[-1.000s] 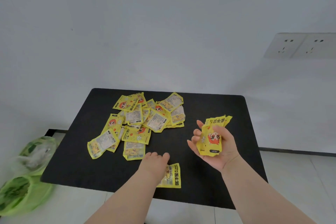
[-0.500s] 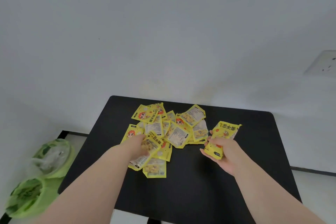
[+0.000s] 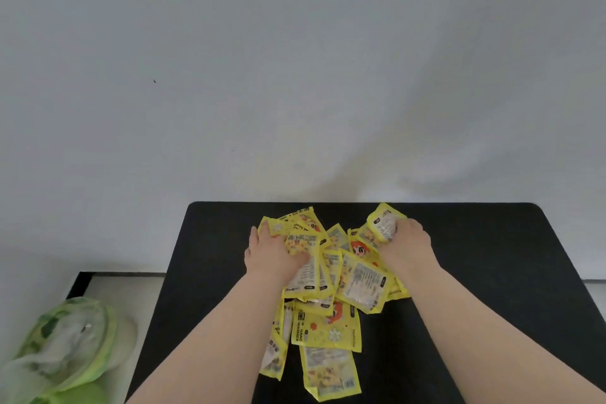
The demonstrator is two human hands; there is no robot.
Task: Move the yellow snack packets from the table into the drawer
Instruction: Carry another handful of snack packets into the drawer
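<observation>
Where only the left hand (image 3: 273, 254) reached before, both hands now clutch the snack packets (image 3: 328, 285); right hand (image 3: 405, 248) joined.

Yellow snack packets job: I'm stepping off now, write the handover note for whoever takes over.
Left hand: palm down on the left side of the heap of yellow foil snack packets, fingers closing on some.
Right hand: shut on a few packets at the heap's far right.
Packets: all bunched mid black tabletop.
Done: nothing stowed as far as this view shows.
Left: carry all to the drawer, which is out of view.
</observation>
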